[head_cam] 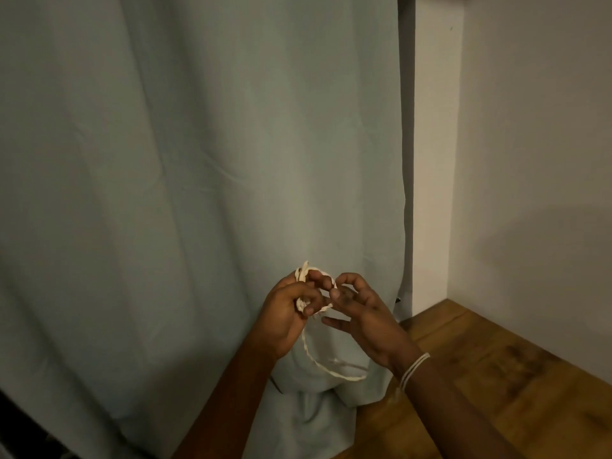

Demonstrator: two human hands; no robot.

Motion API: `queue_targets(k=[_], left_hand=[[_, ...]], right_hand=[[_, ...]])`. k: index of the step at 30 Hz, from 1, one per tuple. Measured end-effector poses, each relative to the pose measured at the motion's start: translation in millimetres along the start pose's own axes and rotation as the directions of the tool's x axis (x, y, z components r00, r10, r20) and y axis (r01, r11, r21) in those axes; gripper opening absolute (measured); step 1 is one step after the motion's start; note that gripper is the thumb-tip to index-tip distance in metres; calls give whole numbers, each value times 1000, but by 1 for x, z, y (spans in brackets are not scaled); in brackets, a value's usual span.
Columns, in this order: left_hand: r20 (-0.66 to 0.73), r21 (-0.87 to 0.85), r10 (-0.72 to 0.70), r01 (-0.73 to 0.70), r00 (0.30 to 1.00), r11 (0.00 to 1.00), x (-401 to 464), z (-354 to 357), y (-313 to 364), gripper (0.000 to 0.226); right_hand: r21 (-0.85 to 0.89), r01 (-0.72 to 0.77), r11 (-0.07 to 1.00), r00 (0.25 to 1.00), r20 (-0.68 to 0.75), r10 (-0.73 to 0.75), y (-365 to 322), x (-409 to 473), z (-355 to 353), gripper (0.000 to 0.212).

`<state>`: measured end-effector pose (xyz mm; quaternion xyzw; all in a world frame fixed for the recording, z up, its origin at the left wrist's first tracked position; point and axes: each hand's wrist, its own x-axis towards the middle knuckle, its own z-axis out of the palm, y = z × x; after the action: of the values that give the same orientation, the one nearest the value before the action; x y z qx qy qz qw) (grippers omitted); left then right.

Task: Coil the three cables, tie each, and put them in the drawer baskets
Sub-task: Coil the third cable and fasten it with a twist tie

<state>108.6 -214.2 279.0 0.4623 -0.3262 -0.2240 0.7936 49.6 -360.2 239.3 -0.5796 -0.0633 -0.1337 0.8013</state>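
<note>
A thin white cable (pixel 318 359) is held up in front of a pale green curtain. My left hand (pixel 288 313) is closed around a small bundle of its loops, which stick out above the knuckles. A long slack loop hangs below both hands. My right hand (pixel 361 309) is just to the right, thumb and forefinger pinching the strand where it leaves the bundle, the other fingers spread. No drawer, basket or other cable is in view.
The pale green curtain (pixel 198 193) fills the left and middle and bunches on the floor. A white wall (pixel 530 160) stands on the right. Wooden floor (pixel 496 392) lies at the lower right. Pale bands circle my right wrist (pixel 412 371).
</note>
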Motion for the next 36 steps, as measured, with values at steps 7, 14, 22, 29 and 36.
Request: queue_targets(k=[7,14,22,29,36], left_hand=[[31,-137,-72,75,997,988,1,7,1,36],[142,-22,13,-10,990,1000,-3,13,4,30],[92,26,-85,83,992,996,-2,8,2,35],[125,168,-130,108,984,980,-4,9,3,30],[110,46,-131,127,985,991,-3,2,-7,45]], right_hand=[[9,183,983,983,-30,-183,6,5,1,40],[285,4,958,964,254,-80,3,7,-5,53],[245,-27,969,978,207,-24,17,9,-4,35],[93,-27,995,994,104,18,16,10,8,18],[-31,-60,998,989,137,63,20,5,12,39]])
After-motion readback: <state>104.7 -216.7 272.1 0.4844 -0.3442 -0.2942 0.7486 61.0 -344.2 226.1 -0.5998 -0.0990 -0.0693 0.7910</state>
